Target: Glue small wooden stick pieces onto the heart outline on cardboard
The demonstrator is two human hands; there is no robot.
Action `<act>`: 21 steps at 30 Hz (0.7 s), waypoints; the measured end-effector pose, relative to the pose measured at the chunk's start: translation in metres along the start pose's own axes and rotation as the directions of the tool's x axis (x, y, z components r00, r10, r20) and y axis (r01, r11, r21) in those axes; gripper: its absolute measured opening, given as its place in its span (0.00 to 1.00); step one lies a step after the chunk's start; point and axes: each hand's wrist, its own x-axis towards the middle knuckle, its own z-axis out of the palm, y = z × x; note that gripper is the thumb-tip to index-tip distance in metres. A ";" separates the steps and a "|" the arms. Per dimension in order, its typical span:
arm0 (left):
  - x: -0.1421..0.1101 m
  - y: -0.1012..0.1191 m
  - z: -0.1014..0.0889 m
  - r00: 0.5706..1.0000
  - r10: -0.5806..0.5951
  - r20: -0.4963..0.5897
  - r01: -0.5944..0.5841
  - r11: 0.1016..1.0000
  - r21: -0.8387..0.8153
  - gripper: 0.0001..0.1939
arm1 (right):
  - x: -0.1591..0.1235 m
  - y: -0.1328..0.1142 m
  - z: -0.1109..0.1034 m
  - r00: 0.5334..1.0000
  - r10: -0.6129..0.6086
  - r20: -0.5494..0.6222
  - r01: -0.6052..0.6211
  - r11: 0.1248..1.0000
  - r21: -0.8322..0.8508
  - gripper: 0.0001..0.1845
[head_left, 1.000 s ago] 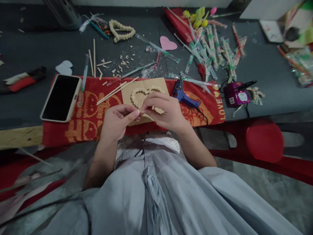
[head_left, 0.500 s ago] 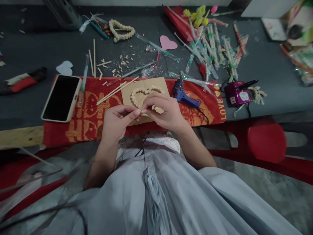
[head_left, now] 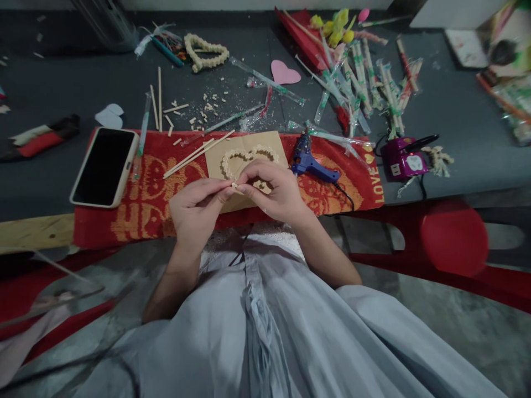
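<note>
My left hand is closed in a pinch, thumb and forefinger on a tiny pale piece of wooden stick. Right up against it, the thumb and forefinger of my right hand are pinched together; whatever lies between them is hidden. Both hands hover at the lower left of a heart-shaped outline built from short stick pieces. That heart lies on a square of brown cardboard, partly covered by my fingers. A blue hot glue gun rests to the right.
Beneath the cardboard is a red cloth. A phone and thin sticks lie to the left. Cut bits, a second stick heart, wrapped sticks, a pink paper heart and a purple device lie farther back.
Both hands have shifted slightly left, still pinched together. The tiny stick piece shows more clearly between the fingertips. Things on the table stay put.
</note>
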 end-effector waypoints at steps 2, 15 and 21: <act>0.000 0.003 -0.001 0.998 0.056 0.022 -0.057 0.997 0.061 0.08 | -0.001 0.001 0.001 1.000 -0.002 -0.010 0.002 1.000 0.013 0.12; 0.000 0.006 -0.001 0.993 -0.090 0.075 0.080 0.988 0.135 0.07 | -0.003 0.001 -0.003 0.999 0.030 -0.012 -0.030 0.999 -0.030 0.10; 0.004 0.014 0.003 0.952 -0.271 0.144 0.288 0.951 -0.112 0.13 | 0.000 0.004 -0.007 0.988 -0.148 0.036 0.147 0.988 0.038 0.09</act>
